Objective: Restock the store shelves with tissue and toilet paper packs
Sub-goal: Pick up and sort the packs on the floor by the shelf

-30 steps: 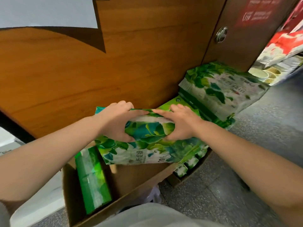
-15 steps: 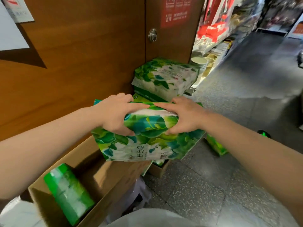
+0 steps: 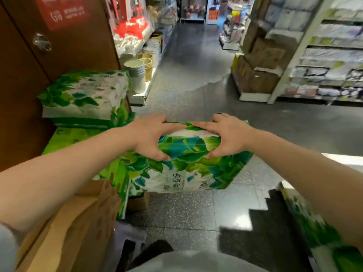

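A tissue pack [image 3: 188,165] printed with green and teal leaves hangs in the air above the dark floor, in the middle of the view. My left hand [image 3: 151,138] grips its top left, fingers over the far edge and thumb on the near face. My right hand [image 3: 225,138] grips its top right the same way. A second leaf-printed pack [image 3: 84,95] lies on a green stack by the wooden wall at the left. Another green pack [image 3: 322,232] shows blurred at the lower right.
An open cardboard box [image 3: 74,228] stands at my lower left. A wooden door [image 3: 64,42] with a round knob is at the upper left. Stacked paper cups [image 3: 137,75] sit on a low shelf. Shelving [image 3: 324,61] lines the aisle's right side.
The view has swung right, from the wooden wall toward the aisle. Both hands have carried the pack up and out of the cardboard box, away from the wall.
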